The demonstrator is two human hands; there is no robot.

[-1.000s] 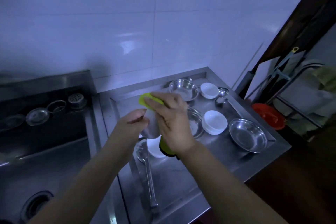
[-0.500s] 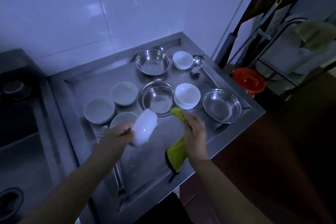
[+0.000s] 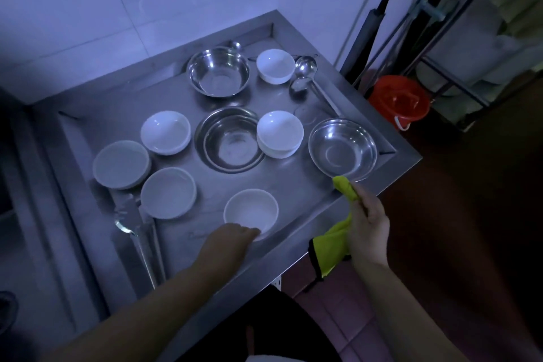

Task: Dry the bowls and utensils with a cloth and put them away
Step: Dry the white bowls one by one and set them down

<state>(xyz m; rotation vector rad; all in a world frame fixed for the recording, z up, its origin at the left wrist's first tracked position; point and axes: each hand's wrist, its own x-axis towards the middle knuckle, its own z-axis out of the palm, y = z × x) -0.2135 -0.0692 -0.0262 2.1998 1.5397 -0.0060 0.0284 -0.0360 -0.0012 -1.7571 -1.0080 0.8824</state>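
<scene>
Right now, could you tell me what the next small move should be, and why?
Probably let go of the white bowl and reach for the steel bowl. The left hand touches the white bowl's near rim as it sits upright on the counter, and the right hand holds the cloth just beside the steel bowl.

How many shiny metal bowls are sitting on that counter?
3. One metal bowl stands at the back by the wall, one in the middle, one at the right edge near the yellow cloth. None seems hidden.
</scene>
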